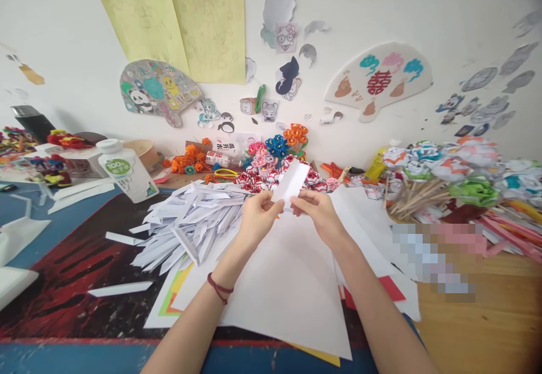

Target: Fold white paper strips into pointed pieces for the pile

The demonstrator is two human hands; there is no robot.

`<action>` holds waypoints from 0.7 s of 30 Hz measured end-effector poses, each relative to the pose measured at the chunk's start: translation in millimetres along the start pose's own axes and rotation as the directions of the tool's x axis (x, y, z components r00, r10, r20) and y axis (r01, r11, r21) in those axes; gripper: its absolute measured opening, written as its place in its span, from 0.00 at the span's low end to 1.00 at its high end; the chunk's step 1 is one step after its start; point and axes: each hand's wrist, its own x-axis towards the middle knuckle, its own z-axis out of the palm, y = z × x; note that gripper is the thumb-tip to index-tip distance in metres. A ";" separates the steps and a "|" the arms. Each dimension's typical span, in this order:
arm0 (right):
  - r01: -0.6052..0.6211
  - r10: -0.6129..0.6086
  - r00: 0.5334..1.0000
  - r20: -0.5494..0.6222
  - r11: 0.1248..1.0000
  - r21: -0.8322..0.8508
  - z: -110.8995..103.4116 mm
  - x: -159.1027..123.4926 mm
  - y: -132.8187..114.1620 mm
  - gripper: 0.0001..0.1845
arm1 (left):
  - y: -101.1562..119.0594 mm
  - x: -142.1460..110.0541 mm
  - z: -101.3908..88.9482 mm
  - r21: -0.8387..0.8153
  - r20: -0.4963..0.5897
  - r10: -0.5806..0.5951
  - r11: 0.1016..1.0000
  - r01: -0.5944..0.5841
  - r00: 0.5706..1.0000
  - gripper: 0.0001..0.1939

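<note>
Between my two hands, a small white paper strip [292,181] is held up at a slant over the large white sheets [279,283]. My left hand [259,216] pinches its lower left side between thumb and fingers. On its lower right side, my right hand [317,211] grips it the same way; some fingertips are hidden behind the paper. Left of my hands lies a heap of folded white paper strips [182,227], with a single folded strip [121,288] apart from it nearer the front.
A white bottle [127,172] stands tilted behind the heap. Paper flowers [474,190] on sticks crowd the right side. Orange, blue and pink flowers [277,147] sit against the wall. Coloured sheets [317,354] stick out beneath the white ones. A wooden surface [478,329] is at front right.
</note>
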 end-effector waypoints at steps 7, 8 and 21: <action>0.038 -0.038 0.999 -0.032 0.999 -0.009 4.8 -0.9 1.1 0.16 | 1.6 -3.4 -1.3 0.277 0.047 0.065 0.958 -0.075 0.997 0.12; 0.045 -0.046 0.997 -0.057 0.999 -0.018 3.3 -0.5 1.0 0.16 | 2.6 -4.0 -2.5 0.366 0.041 0.123 0.921 -0.130 0.992 0.11; 0.066 -0.073 0.993 -0.095 0.995 -0.069 -9.1 3.8 2.0 0.14 | 6.3 -7.0 -17.3 0.789 0.486 0.586 0.026 -0.614 0.649 0.12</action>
